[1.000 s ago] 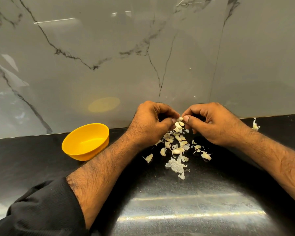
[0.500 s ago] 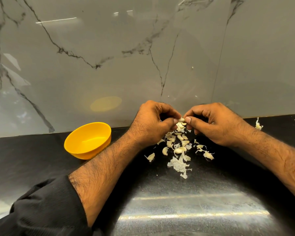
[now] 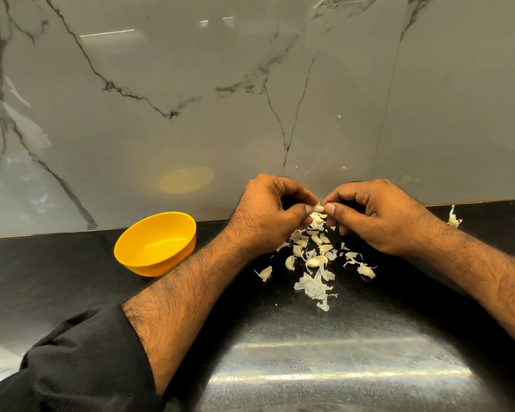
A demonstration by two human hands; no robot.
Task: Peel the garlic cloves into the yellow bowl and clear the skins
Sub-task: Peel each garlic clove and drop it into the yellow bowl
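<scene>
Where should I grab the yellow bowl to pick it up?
Probably by its rim, pinching the near right edge of the yellow bowl from above. It sits upright and open-topped on the black counter, and its sloping sides look slippery to hold.

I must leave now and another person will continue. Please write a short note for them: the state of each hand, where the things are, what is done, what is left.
Left hand and right hand: both pinch one garlic clove between them, above the pile.
Yellow bowl: on the black counter, left of the hands, looks empty.
Skins and cloves: scattered below the hands; one stray scrap far right.
Done: some peeling.
Left: fill the bowl, clear the skins.
</scene>
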